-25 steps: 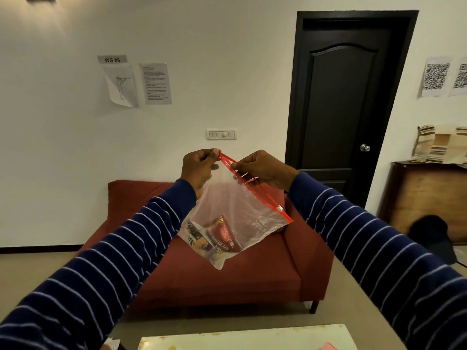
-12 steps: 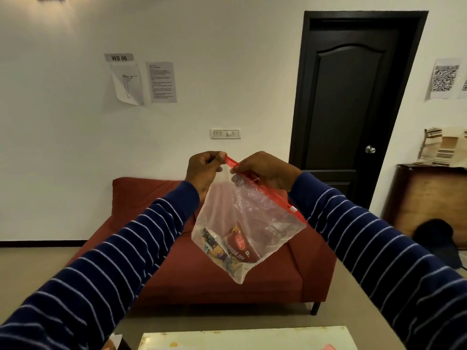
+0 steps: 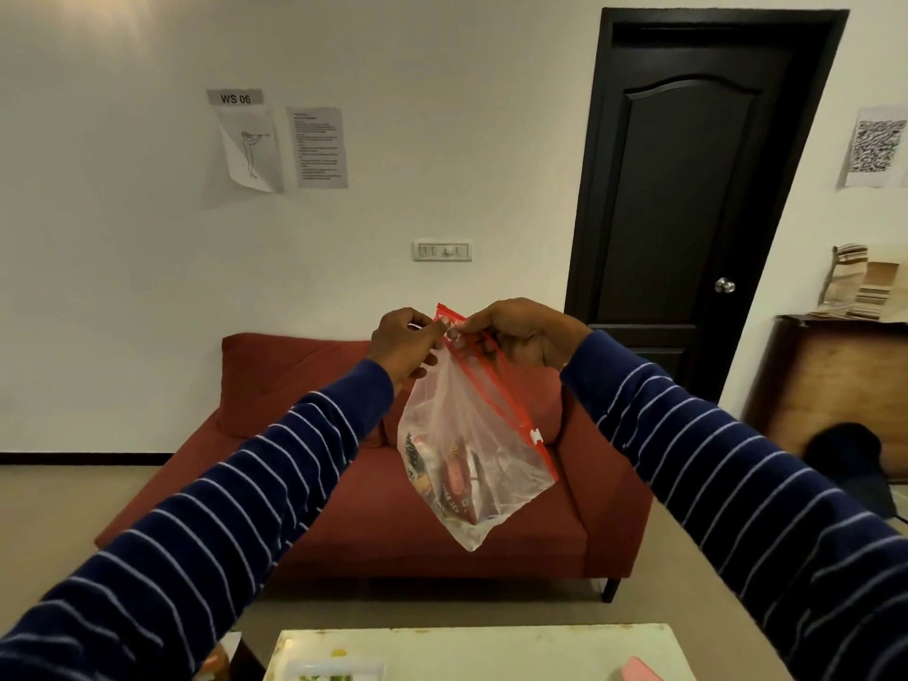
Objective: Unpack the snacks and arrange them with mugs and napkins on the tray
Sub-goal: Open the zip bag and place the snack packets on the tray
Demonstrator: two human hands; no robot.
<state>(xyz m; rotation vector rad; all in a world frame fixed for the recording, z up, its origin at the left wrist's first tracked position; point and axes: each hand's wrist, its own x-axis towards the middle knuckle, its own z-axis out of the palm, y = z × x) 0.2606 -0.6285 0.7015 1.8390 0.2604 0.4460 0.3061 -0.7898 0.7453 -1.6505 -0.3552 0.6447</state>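
Fingers [image 3: 444, 331] of both hands pinch the bag's [image 3: 471, 435] red zip strip [image 3: 496, 385] at its top corner; peel the lips apart evenly, keeping snacks [image 3: 452, 484] low.

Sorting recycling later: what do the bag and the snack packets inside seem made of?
Bag: thin clear plastic film, crinkled and see-through, with a stiffer red plastic zip strip and white slider. Snack packets: probably glossy printed plastic or foil, seen only blurred through the bag.
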